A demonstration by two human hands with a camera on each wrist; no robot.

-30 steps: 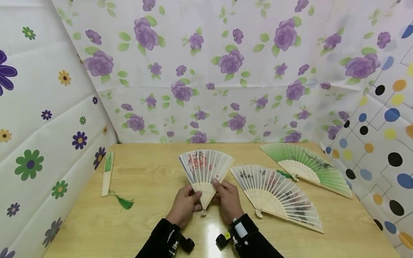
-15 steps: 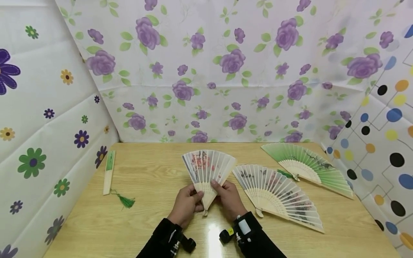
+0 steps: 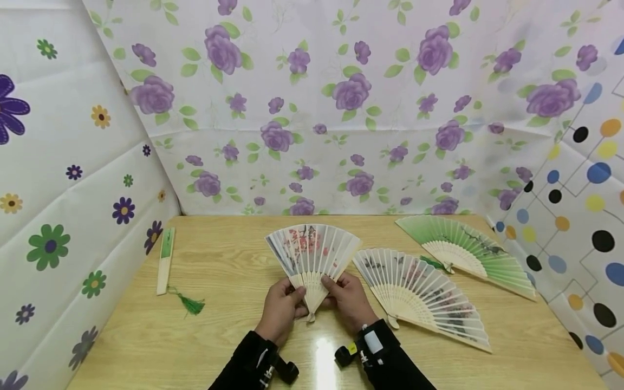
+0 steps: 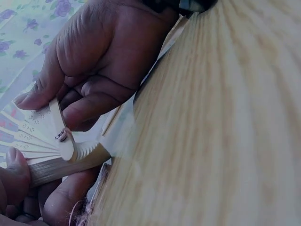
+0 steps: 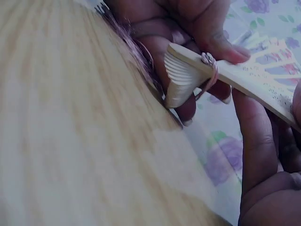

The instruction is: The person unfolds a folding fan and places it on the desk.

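Two hands hold one small fan (image 3: 312, 254) just above the near middle of the counter (image 3: 229, 346). The left hand (image 3: 281, 310) and right hand (image 3: 352, 301) each have their fingers clamped on the bamboo ribs close to the pivot, thumbs on top, with the pink-flowered leaf partly spread and tilted up. Just right of it, a white open fan (image 3: 421, 295) lies flat. Farther right, a green open fan (image 3: 465, 252) rests near the corner. At far left lies a closed fan (image 3: 164, 260) with a green tassel (image 3: 189, 304).
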